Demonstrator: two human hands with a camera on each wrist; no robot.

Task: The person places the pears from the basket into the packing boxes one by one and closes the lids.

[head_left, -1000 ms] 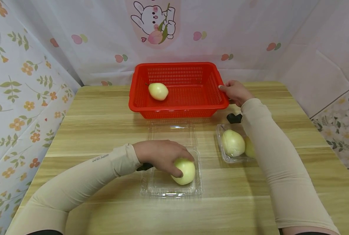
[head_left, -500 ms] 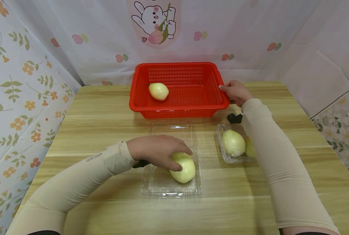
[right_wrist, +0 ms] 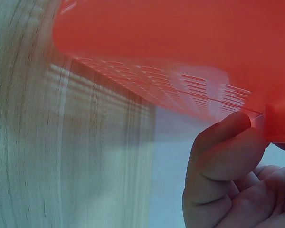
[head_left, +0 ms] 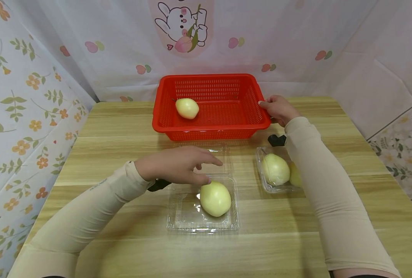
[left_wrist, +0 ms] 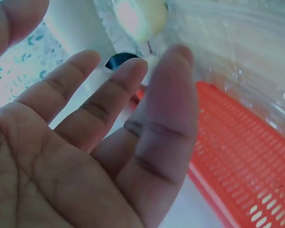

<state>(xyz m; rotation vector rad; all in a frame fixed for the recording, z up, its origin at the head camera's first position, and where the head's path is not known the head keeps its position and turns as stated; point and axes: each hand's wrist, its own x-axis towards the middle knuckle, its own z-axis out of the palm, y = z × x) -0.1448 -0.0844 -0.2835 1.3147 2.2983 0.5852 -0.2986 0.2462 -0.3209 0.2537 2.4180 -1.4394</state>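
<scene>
A pale yellow-green pear [head_left: 215, 199] sits in the right half of an open clear plastic clamshell box [head_left: 181, 224], its lid laid back toward the basket. Just above the pear is my left hand [head_left: 179, 165], fingers spread and holding nothing; the left wrist view shows its bare palm [left_wrist: 42, 175]. My right hand [head_left: 280, 109] grips the right rim of a red plastic basket [head_left: 213, 127], thumb on top and fingers curled beneath, as the right wrist view shows the curled fingers [right_wrist: 228, 161] under the rim. One pear [head_left: 187, 108] lies at the basket's left side.
Right of the clamshell stands another clear box [head_left: 272, 189] with two pears [head_left: 276, 170], partly hidden by my right sleeve. Everything rests on a wood-grain table [head_left: 115, 150]. Patterned curtains [head_left: 279, 42] hang behind and at the left.
My left hand has let go of the pear in the clamshell and lifted up and to the left, its fingers opening. My right hand and the basket have stayed in place.
</scene>
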